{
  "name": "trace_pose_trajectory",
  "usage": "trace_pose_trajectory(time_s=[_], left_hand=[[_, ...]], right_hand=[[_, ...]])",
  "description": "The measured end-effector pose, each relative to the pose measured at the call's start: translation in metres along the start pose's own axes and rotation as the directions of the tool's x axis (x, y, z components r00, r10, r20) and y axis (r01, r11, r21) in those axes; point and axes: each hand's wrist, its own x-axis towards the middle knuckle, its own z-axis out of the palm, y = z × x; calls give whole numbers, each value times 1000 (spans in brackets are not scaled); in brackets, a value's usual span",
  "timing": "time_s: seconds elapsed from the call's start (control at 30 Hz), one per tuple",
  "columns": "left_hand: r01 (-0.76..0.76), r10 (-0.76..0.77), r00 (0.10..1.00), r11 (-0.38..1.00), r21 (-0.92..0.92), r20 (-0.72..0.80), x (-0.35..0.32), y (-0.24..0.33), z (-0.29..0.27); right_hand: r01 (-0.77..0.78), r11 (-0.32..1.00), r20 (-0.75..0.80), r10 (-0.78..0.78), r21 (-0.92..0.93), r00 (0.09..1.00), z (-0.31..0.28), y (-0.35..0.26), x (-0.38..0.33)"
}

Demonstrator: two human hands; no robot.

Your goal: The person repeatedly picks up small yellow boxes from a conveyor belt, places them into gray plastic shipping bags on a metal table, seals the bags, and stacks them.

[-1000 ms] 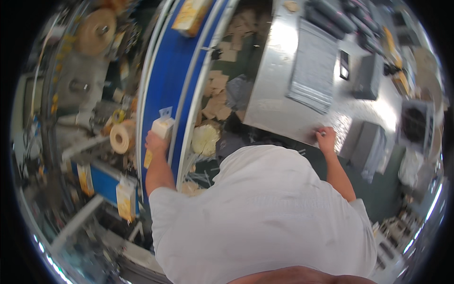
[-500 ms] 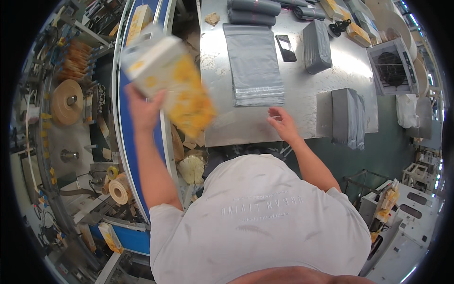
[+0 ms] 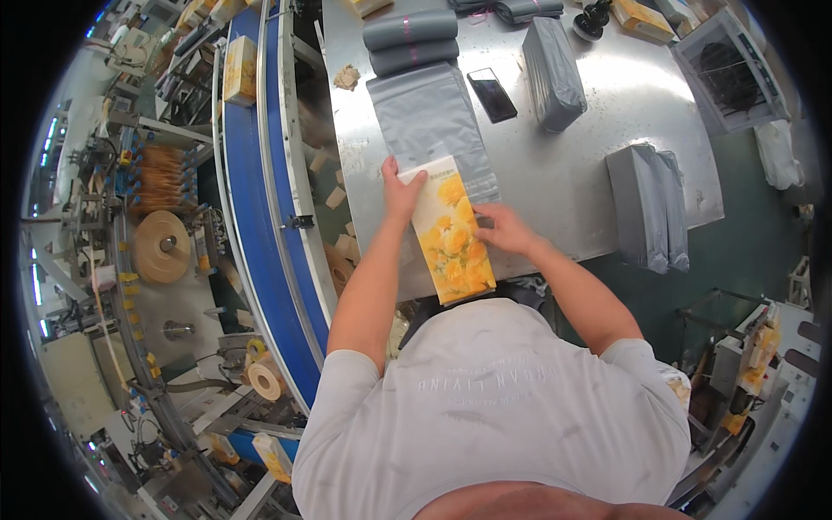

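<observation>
In front of me, at the near edge of the metal table [image 3: 563, 191], I hold a white tissue pack [image 3: 455, 234] printed with yellow flowers. My left hand [image 3: 401, 192] grips its far left corner, thumb on top. Along its right edge, my right hand [image 3: 507, 230] has fingers and thumb closed against the side. The far end of the pack covers part of a flat stack of grey plastic bags [image 3: 425, 113] lying on the table.
Rolled grey bags [image 3: 412, 43] and a dark phone [image 3: 492, 95] lie farther back. Grey wrapped bundles [image 3: 555, 78] stand on the right; another grey bundle [image 3: 641, 208] is at the right edge. A blue conveyor [image 3: 251, 173] runs on the left, carrying another flowered pack [image 3: 240, 69].
My left hand has brought the flowered pack from above the conveyor rightward to the table's front. My right hand has come to the pack's right side. The view has shifted.
</observation>
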Motion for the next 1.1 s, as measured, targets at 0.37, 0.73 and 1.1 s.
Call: trace_pose_trajectory(time_s=[0.37, 0.73, 1.1], left_hand=[[-341, 69, 870, 799, 495, 488, 5, 39, -6], [5, -16, 984, 998, 64, 177, -33, -30, 14], [35, 20, 961, 981, -192, 277, -58, -54, -36]], right_hand=[[187, 741, 20, -228, -645, 973, -53, -2, 97], [472, 850, -41, -493, -234, 869, -40, -2, 29], [20, 803, -208, -178, -595, 962, -21, 6, 69]])
